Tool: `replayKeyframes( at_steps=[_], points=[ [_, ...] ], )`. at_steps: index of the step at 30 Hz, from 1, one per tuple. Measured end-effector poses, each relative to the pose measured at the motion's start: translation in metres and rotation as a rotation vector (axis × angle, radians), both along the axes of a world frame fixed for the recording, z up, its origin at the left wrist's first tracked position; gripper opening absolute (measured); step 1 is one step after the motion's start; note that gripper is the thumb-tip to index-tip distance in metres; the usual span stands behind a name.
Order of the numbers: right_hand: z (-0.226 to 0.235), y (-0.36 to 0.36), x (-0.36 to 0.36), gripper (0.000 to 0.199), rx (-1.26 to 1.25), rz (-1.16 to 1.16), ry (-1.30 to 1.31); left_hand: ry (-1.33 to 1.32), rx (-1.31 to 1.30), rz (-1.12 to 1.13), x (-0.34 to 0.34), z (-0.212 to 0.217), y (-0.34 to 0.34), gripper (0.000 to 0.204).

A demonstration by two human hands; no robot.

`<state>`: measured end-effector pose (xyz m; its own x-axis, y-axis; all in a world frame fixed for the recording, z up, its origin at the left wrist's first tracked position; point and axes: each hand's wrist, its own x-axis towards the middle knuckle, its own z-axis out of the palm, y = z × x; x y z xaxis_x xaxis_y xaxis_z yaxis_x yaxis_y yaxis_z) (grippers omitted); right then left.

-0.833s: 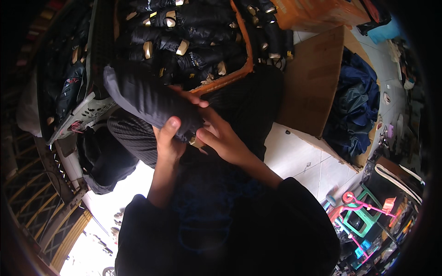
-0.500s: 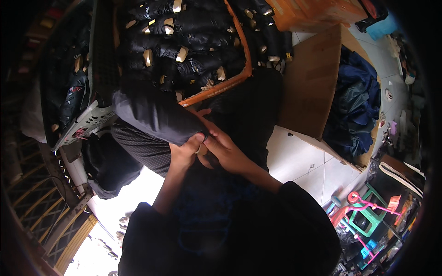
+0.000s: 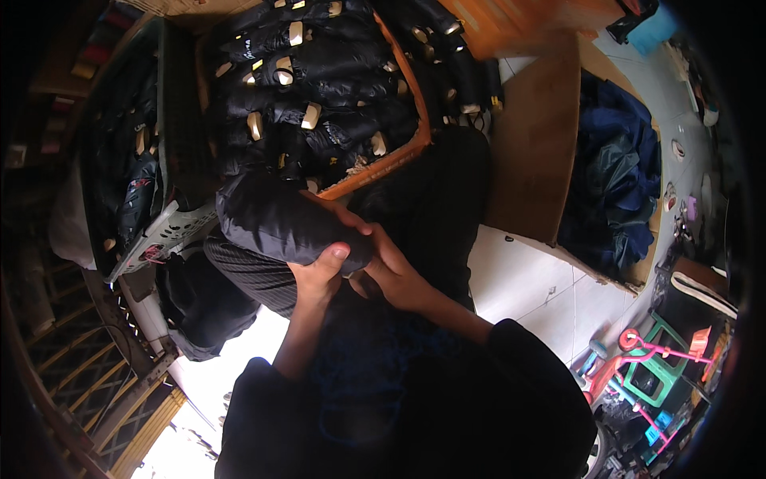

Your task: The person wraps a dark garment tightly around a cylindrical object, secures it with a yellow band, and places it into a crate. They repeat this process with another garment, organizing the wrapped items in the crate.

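Both hands meet on a rolled black bundle held over the person's lap. Clenched around the roll's near end, the left hand has its thumb pressed on top, while the right hand grips the same end from the right side, fingers curled under it. Just beyond the roll sits an orange crate packed with similar black rolls bearing pale tags. To the right lies a cardboard box holding dark blue cloth.
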<state>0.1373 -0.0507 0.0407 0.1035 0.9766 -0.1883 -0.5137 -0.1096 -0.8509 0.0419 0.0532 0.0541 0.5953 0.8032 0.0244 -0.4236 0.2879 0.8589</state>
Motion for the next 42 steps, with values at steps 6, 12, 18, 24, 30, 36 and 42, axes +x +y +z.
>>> replayKeyframes(
  at_steps=[6, 12, 18, 24, 30, 36, 42],
  points=[
    [0.004, 0.001, 0.002, 0.035, -0.013, 0.044, 0.053, -0.041, 0.016, -0.02, 0.003, 0.0, -0.001, 0.071],
    [-0.015, 0.012, 0.009, 0.048, 0.089, 0.056, 0.224, -0.065, 0.118, 0.0, 0.011, 0.007, 0.025, 0.069],
    [-0.011, 0.017, 0.04, 0.069, 0.13, 0.106, 0.289, 0.197, 0.226, -0.18, 0.01, -0.006, 0.029, 0.081],
    [-0.022, 0.025, 0.081, 0.06, -0.108, -0.178, -0.004, 0.427, 0.288, -0.185, 0.02, -0.023, 0.035, 0.065],
    [-0.086, 0.076, 0.186, 0.057, -0.314, -0.872, -0.666, 0.906, 0.76, -0.102, -0.011, -0.053, 0.056, 0.043],
    [-0.184, 0.11, 0.269, 0.06, -0.502, -0.748, -1.217, 1.028, 0.998, -0.106, -0.022, -0.083, 0.045, 0.044],
    [-0.189, 0.109, 0.247, 0.063, -0.55, -0.644, -1.282, 0.956, 0.913, -0.068, -0.02, -0.075, 0.053, 0.039]
  ],
)
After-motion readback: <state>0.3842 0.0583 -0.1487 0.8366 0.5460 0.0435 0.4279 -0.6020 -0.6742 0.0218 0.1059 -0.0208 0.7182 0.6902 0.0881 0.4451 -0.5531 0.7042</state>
